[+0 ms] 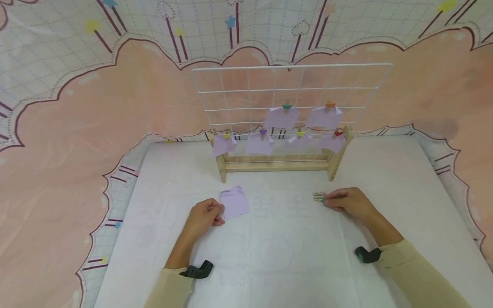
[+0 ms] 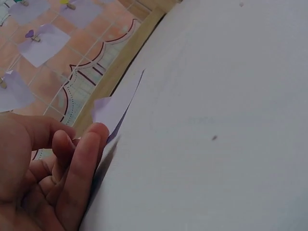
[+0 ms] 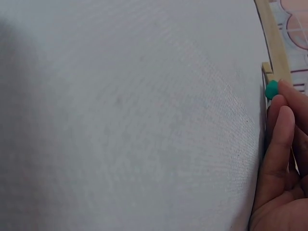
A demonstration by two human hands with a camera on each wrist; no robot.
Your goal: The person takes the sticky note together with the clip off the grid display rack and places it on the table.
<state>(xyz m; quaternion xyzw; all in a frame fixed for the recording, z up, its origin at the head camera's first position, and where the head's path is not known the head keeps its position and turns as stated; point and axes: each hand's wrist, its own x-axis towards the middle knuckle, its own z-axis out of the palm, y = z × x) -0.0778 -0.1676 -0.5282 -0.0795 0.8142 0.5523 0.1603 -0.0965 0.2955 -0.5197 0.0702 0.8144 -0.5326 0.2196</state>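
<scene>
My left hand [image 1: 206, 216] pinches the left edge of a square lilac paper note [image 1: 235, 202] just above the white table. Seen from the left wrist, the paper [image 2: 120, 103] slants up past the fingertips. At the right, my right hand [image 1: 352, 203] has thumb and fingers on a small wooden clothespin with a green ornament [image 3: 272, 90]. Wooden clothespins [image 1: 319, 195] lie close together at those fingertips, partly covered by the hand. The right wrist view shows a wooden end [image 3: 267, 69] poking out beyond the green ornament.
A white wire grid [image 1: 248, 90] stands in a wooden base [image 1: 277, 166] at the back of the table [image 1: 285, 256]. Several lilac notes hang on it, each held by a colored clothespin [image 1: 286, 106]. Patterned peach cloth [image 1: 69, 179] surrounds the table.
</scene>
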